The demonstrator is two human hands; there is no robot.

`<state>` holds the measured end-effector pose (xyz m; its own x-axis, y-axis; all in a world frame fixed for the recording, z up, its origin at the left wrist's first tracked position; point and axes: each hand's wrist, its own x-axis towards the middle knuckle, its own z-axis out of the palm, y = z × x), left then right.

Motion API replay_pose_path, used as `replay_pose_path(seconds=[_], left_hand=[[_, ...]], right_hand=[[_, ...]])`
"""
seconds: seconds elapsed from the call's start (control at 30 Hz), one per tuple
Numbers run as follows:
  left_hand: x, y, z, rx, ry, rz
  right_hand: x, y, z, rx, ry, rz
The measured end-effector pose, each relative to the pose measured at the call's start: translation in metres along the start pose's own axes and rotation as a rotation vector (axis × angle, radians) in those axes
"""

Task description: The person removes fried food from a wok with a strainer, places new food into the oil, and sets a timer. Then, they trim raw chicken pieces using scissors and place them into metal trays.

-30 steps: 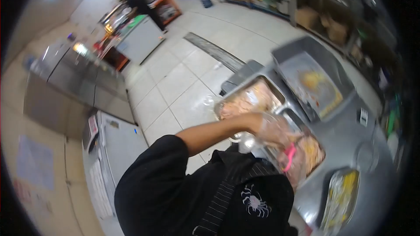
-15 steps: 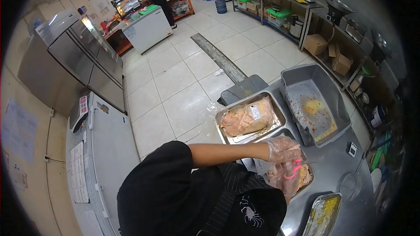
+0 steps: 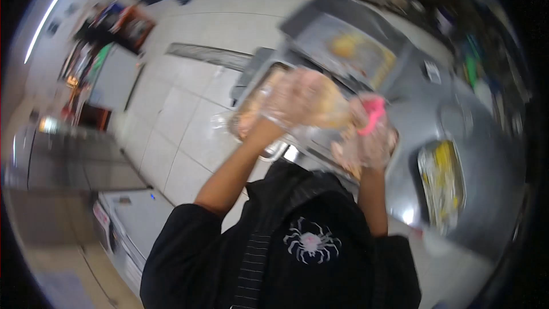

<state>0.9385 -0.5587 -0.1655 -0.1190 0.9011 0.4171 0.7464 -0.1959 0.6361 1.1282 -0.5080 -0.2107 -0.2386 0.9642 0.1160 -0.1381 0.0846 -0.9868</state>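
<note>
My left hand (image 3: 297, 96), in a clear plastic glove, is closed on a pale yellow piece of raw chicken (image 3: 334, 106), raised above the trays and smeared by motion. Pink-handled scissors (image 3: 374, 115) are gripped in my gloved right hand (image 3: 370, 143); their blades are hard to make out. Below my right hand lie cut raw meat pieces (image 3: 345, 153) in a metal tray, partly covered by the hand. A second metal tray (image 3: 234, 127) with a large pinkish bagged piece of poultry is partly behind my left hand and forearm.
A grey plastic tub (image 3: 306, 14) with yellow residue stands beyond the trays. To the right on the steel table (image 3: 492, 194) are a long tray with yellow remains (image 3: 443, 186) and a small white device (image 3: 433, 72). A white chest freezer (image 3: 137, 209) stands at left.
The head view has turned and blurred. My left hand has come up from the meat tray, carrying the yellow chicken piece leftward. My right hand with the scissors now shows clear of the left arm.
</note>
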Motion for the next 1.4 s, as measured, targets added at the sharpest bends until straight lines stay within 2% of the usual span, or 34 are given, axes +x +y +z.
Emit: replay_pose_path(seconds=[0.07, 0.1, 0.17, 0.23, 0.27, 0.33, 0.4, 0.43, 0.47, 0.5, 0.57, 0.6, 0.67, 0.7, 0.73, 0.8, 0.83, 0.87, 0.9, 0.97, 1.03, 1.07, 1.13, 1.23, 1.3, 1.37, 1.4], left_hand=[[0.012, 0.034, -0.009, -0.158, -0.052, -0.272], [0.015, 0.027, -0.001, -0.165, -0.104, -0.258], [0.021, 0.015, 0.004, -0.367, -0.059, -0.29], [0.025, 0.027, 0.0, -0.319, -0.102, -0.319], [0.026, 0.033, -0.001, -0.284, -0.11, -0.358], [0.028, 0.025, 0.001, -0.202, -0.117, -0.33], [0.028, 0.019, 0.006, -0.121, -0.121, -0.299], [0.028, 0.02, 0.01, -0.187, -0.055, -0.262], [0.028, 0.021, 0.015, -0.255, 0.012, -0.223], [0.027, 0.022, 0.019, -0.248, -0.002, -0.215], [0.024, 0.025, 0.025, -0.182, 0.12, -0.133], [0.022, 0.028, 0.027, -0.174, 0.116, -0.126], [0.018, 0.034, 0.031, -0.318, 0.15, -0.22], [0.017, 0.035, 0.033, -0.348, 0.175, -0.186], [0.018, 0.04, 0.033, -0.342, 0.179, -0.182], [0.019, 0.052, 0.03, -0.456, 0.196, -0.278], [0.02, 0.049, 0.03, -0.453, 0.191, -0.279], [0.019, 0.042, 0.031, -0.42, 0.205, -0.224], [0.019, 0.039, 0.031, -0.387, 0.219, -0.169], [0.018, 0.046, 0.03, -0.441, 0.221, -0.198], [0.018, 0.047, 0.028, -0.494, 0.229, -0.224], [0.018, 0.046, 0.027, -0.424, 0.23, -0.193], [0.015, 0.042, 0.027, -0.357, 0.219, -0.167], [0.012, 0.043, 0.03, -0.286, 0.221, -0.165], [0.012, 0.055, 0.03, -0.565, 0.27, -0.181], [0.011, 0.053, 0.026, -0.461, 0.277, -0.165], [0.01, 0.053, 0.025, -0.358, 0.277, -0.151]], right_hand=[[-0.014, 0.009, -0.006, 0.262, 0.031, 0.03], [-0.019, 0.014, -0.005, 0.437, 0.015, 0.004], [-0.038, 0.032, 0.0, 0.663, -0.237, 0.162], [-0.057, 0.031, 0.007, 0.667, -0.561, 0.521], [-0.063, 0.032, 0.012, 0.689, -0.545, 0.513], [-0.072, 0.037, 0.024, 0.746, -0.782, 0.615], [-0.069, 0.043, 0.031, 0.846, -0.794, 0.644], [-0.067, 0.045, 0.034, 0.918, -0.821, 0.678], [-0.064, 0.048, 0.037, 0.934, -0.811, 0.667], [-0.061, 0.052, 0.041, 0.854, -0.785, 0.578], [-0.057, 0.049, 0.046, 0.713, -0.694, 0.426], [-0.054, 0.049, 0.047, 0.721, -0.694, 0.418], [-0.046, 0.043, 0.045, 0.499, -0.553, 0.066], [-0.046, 0.038, 0.041, 0.856, -0.52, 0.315], [-0.045, 0.033, 0.037, 0.86, -0.526, 0.31], [-0.043, 0.026, 0.031, 0.546, -0.576, 0.295], [-0.042, 0.015, 0.028, 0.564, -0.594, 0.121], [-0.04, 0.017, 0.029, 0.567, -0.591, 0.123], [-0.037, 0.021, 0.03, 0.587, -0.603, 0.172], [-0.035, 0.018, 0.03, 0.607, -0.621, 0.216], [-0.038, 0.009, 0.029, 0.762, -0.563, 0.458], [-0.036, 0.012, 0.029, 0.763, -0.565, 0.457], [-0.035, 0.016, 0.028, 0.452, -0.648, 0.054], [-0.034, 0.002, 0.023, 0.461, -0.614, 0.123], [-0.037, 0.005, 0.025, 0.508, -0.613, 0.16], [-0.036, 0.005, 0.025, 0.558, -0.609, 0.202], [-0.033, 0.004, 0.024, 0.468, -0.629, 0.125]])
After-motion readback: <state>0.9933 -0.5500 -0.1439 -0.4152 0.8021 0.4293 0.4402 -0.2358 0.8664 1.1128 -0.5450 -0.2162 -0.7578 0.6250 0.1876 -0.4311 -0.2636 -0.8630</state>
